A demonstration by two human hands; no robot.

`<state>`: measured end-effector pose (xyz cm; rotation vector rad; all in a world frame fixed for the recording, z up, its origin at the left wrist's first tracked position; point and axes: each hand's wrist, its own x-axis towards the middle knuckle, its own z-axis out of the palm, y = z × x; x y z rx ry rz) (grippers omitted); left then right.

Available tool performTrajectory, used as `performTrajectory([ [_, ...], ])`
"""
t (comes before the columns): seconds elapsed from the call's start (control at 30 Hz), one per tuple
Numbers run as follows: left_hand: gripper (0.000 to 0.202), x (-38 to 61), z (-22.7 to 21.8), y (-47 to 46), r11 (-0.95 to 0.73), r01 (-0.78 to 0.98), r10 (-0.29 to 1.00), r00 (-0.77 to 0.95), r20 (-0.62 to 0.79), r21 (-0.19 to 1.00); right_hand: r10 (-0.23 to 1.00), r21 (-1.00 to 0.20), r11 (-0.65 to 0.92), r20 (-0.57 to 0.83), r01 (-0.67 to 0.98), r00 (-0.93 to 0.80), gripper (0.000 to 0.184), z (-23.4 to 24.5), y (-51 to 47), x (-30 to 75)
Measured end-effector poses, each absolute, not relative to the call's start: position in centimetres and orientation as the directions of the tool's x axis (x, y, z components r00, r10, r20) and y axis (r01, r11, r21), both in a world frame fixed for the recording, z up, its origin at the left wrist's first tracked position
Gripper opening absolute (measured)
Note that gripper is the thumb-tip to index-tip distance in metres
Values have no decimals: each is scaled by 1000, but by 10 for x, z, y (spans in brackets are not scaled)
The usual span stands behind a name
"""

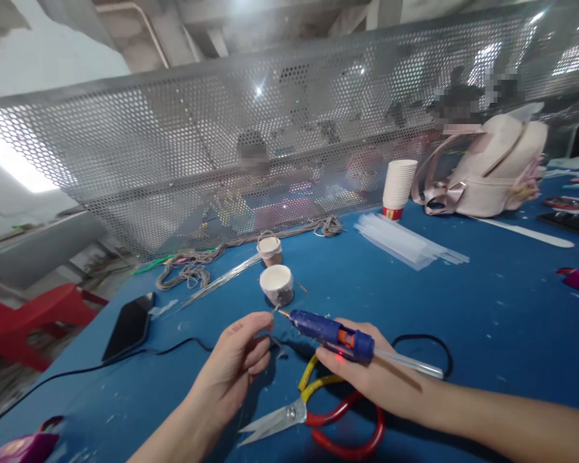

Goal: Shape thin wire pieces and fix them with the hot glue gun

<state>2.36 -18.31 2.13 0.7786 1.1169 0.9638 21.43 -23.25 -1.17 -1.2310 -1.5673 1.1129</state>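
A black phone (129, 326) lies left, a backpack (485, 191) right.

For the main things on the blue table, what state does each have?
Glue gun: in the grip of the right hand, red light glowing
Glue stick: inserted, rear end protruding
Small thin piece: in the grip of the left hand
Scissors: lying flat, blades parted
Nearer white cup: upright, mouth open
Handled cup: upright, handle raised
Paper cups: nested in a stack
Phone: flat, screen dark
Translucent strips: fanned
Backpack: upright

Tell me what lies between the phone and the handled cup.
In the head view: a bundle of silvery strands stretching toward the handled cup, and a pale scrap beside the phone.
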Motion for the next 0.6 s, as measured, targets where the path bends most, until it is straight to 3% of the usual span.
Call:
performTrajectory([
  [0.6, 24, 28, 15, -189, 331, -207, 943, 98, -318, 921, 980, -955, 158, 121, 250, -158, 20, -12, -232, 211],
])
